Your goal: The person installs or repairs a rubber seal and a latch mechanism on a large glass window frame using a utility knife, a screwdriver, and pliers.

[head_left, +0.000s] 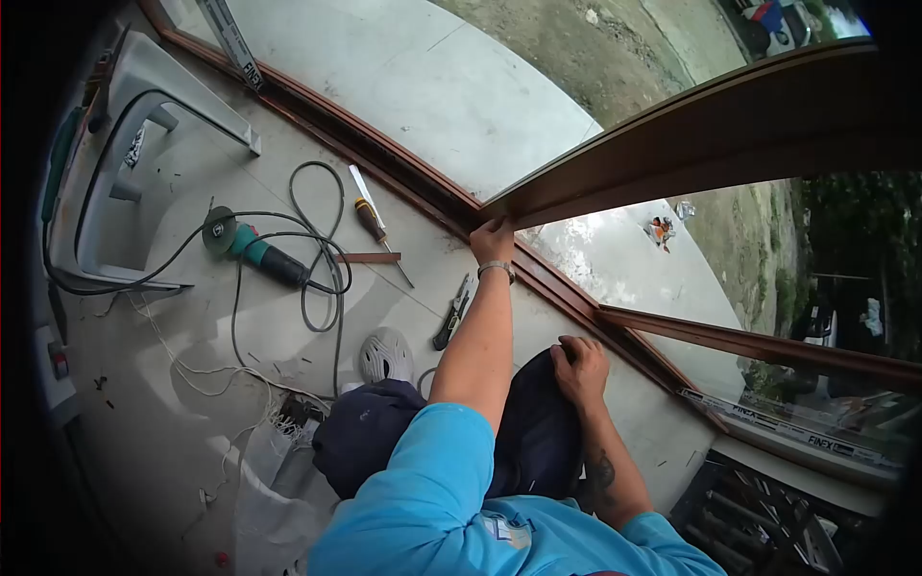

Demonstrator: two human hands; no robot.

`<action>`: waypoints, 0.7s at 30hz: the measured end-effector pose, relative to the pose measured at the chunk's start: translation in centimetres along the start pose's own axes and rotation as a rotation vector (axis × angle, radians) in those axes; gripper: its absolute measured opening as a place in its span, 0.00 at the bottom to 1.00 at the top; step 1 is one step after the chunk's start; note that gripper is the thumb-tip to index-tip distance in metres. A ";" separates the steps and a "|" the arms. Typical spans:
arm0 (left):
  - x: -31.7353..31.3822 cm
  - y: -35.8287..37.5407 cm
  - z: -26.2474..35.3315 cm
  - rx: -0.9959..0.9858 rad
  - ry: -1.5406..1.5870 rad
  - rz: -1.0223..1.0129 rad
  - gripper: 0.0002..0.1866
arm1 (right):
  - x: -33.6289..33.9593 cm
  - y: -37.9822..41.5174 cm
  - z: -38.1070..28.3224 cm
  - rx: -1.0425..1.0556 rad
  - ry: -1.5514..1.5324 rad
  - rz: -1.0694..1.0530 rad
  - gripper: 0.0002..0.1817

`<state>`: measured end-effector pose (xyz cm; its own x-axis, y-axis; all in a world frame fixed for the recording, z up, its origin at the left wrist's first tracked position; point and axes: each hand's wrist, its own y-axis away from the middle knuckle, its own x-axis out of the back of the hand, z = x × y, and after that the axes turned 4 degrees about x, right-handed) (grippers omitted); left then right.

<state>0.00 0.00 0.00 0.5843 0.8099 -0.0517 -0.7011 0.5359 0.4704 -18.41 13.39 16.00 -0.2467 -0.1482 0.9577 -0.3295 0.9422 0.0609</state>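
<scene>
My left hand (493, 240) reaches forward to the lower corner of a brown-framed glass panel (615, 178), where it meets the brown floor track (384, 168). Its fingers are wrapped round the edge of the panel frame. A metal watch (497, 269) is on that wrist. My right hand (580, 369) rests on my right knee, near the track, with its fingers bent and apart and nothing in them. A utility knife (449, 322) lies on the floor left of my left forearm.
A green angle grinder (254, 252) with a looped cable, a screwdriver (369, 219) and a brown strip (370, 257) lie on the floor. A white plastic stool (82, 216) stands at the left. A black crate (740, 509) of metal pieces is at lower right.
</scene>
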 end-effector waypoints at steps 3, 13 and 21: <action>1.5 -1.9 0.8 0.295 0.103 -0.169 0.11 | -1.0 -0.5 -0.5 0.016 -0.012 0.003 0.12; -0.6 -2.2 0.7 0.318 0.055 -0.191 0.21 | -0.4 -0.7 0.4 -0.042 -0.003 -0.029 0.12; 2.8 1.2 -0.8 0.796 -0.003 0.193 0.20 | -0.5 -1.1 -0.2 -0.046 -0.030 -0.057 0.12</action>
<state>0.49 3.14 -0.33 0.4848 0.8693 0.0963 -0.2906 0.0562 0.9552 -17.75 12.51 15.52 -0.2561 -0.2107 0.9434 -0.3015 0.9447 0.1291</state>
